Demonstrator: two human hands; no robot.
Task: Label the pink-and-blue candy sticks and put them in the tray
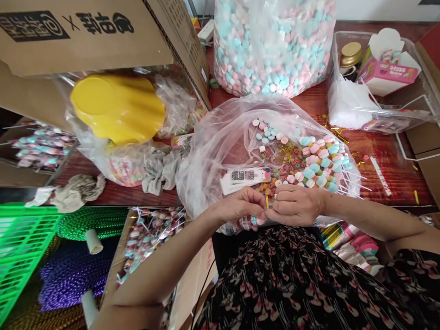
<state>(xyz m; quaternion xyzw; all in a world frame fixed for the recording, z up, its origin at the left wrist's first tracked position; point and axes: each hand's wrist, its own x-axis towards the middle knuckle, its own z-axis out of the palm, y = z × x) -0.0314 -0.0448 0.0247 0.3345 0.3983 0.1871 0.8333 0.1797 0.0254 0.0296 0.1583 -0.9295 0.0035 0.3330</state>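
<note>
**Two hands pinch a thin yellow stick over a candy-filled bag**

The left hand (239, 206) and right hand (295, 206) are pressed close together, their fingertips pinching a thin yellow stick (267, 202) above the mouth of a clear plastic bag (215, 158). Just below the left hand sits a small clear-wrapped bundle of pastel candies (250, 222). Inside the bag, many white sticks threaded with pink, blue and white candy discs (319, 162) lie in rows, while loose discs and colored candy rings (283, 170) remain unthreaded beside a printed paper label (244, 179). Beyond, a large, full sack of pastel candies (271, 46) stands on a red-brown wooden table (388, 165). A clear tray (410, 112) holds a bundle of white sticks (347, 103) and a pink-and-white paper box (388, 64).
</note>
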